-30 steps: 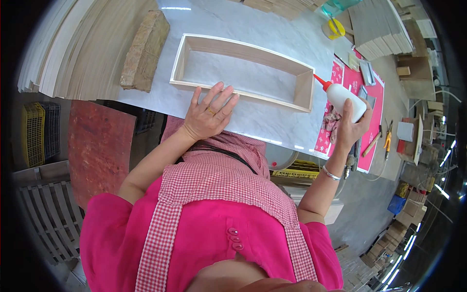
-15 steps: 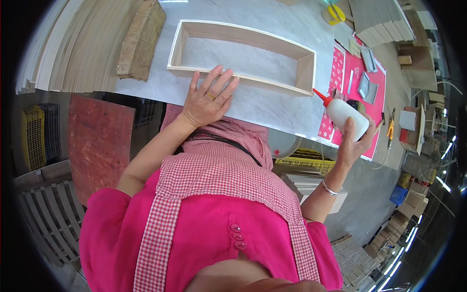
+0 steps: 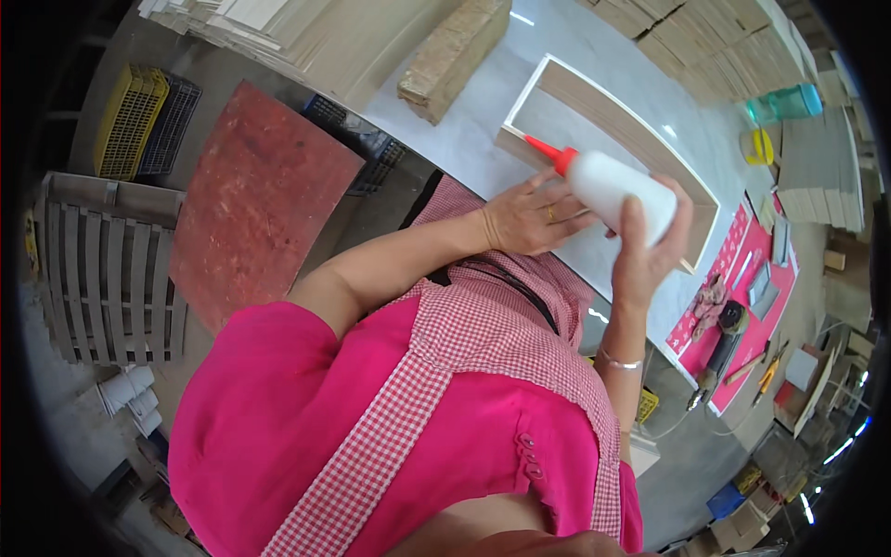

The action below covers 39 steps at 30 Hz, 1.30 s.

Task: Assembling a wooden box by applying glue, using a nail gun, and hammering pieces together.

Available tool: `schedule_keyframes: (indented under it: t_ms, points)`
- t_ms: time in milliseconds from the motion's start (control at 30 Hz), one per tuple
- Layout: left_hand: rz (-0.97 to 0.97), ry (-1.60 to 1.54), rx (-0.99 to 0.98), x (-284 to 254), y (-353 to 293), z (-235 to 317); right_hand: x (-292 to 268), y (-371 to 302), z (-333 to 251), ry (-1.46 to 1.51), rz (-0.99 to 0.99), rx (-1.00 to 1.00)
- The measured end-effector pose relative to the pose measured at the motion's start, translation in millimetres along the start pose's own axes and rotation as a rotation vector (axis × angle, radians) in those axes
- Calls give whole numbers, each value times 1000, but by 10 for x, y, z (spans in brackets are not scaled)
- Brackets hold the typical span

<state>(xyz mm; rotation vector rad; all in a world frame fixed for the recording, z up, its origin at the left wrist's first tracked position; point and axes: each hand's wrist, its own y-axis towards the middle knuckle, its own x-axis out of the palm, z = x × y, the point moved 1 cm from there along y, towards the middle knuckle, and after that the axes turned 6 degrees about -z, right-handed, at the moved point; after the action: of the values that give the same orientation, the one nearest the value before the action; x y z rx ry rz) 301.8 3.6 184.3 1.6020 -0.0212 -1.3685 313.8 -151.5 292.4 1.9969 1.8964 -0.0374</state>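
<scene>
A long rectangular frame of pale wood with white edges (image 3: pixel 640 130) lies on the grey marbled tabletop (image 3: pixel 455 144). My right hand (image 3: pixel 654 246) is wrapped round a white squeeze bottle with a red nozzle (image 3: pixel 617 190), held tilted over the frame. The nozzle tip points left and sits near the frame's left end; whether it touches the wood I cannot tell. At the frame's near side is my left hand (image 3: pixel 534 215), fingers stretched out and apart, holding nothing. The bottle hides part of the frame's near wall and some of my left fingertips.
Left of the frame lies a brown block-shaped bundle (image 3: pixel 455 60), beside stacked thin boards (image 3: pixel 316 37). On the right, a pink sheet (image 3: pixel 691 348) bears a dark power tool (image 3: pixel 726 339) and metal pieces. More stacked panels (image 3: pixel 821 172) and a yellow-rimmed tub (image 3: pixel 756 147) stand beyond.
My right hand has carried the bottle leftward, from beyond the frame's right end to over its left part. My left hand stays by the near wall. The whole view has turned and shifted.
</scene>
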Motion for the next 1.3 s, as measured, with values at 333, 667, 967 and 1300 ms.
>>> schedule_keyframes:
  t_ms: [333,667,967,1300]
  points:
    - [20,-89,27,-47,15,-55,234,149,-133,-113,-61,-25]
    - [-16,-59,72,-32,32,-49,-353,-28,-31,-267,51,-100]
    - [-63,-76,63,-27,61,-33,-870,-258,-34,-254,161,92]
    - [-97,-35,72,-35,73,-40,-1358,-499,-14,-294,331,167]
